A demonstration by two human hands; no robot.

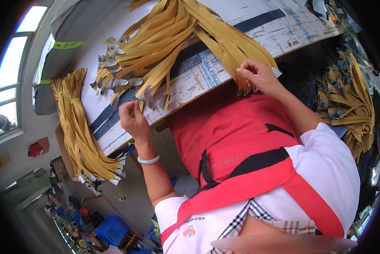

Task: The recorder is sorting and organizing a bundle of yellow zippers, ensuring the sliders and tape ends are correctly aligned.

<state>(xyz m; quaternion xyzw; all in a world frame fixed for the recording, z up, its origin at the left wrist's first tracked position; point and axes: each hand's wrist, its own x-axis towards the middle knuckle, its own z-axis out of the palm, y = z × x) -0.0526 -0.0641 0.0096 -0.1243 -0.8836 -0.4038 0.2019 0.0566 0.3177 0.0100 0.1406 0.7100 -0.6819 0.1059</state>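
My left hand, a pale bangle on its wrist, is closed in a pinch at the table's front edge. Between its fingertips is the grey-tipped end of a mustard-yellow strip, one of a loose, fanned bundle with grey tabs. Farther right, my right hand lies over the lower end of a second bundle of mustard-yellow strips, which hangs over the edge. Its thumb and forefinger are pressed together, and the other fingers curl round the strip ends, partly hidden. A whitish tab shows beside the knuckles.
The white, scuffed tabletop has a dark band along it. A tied bundle of strips hangs at the left end. More strips with grey tabs are heaped at right. My red apron touches the front edge. Blue crates stand on the floor.
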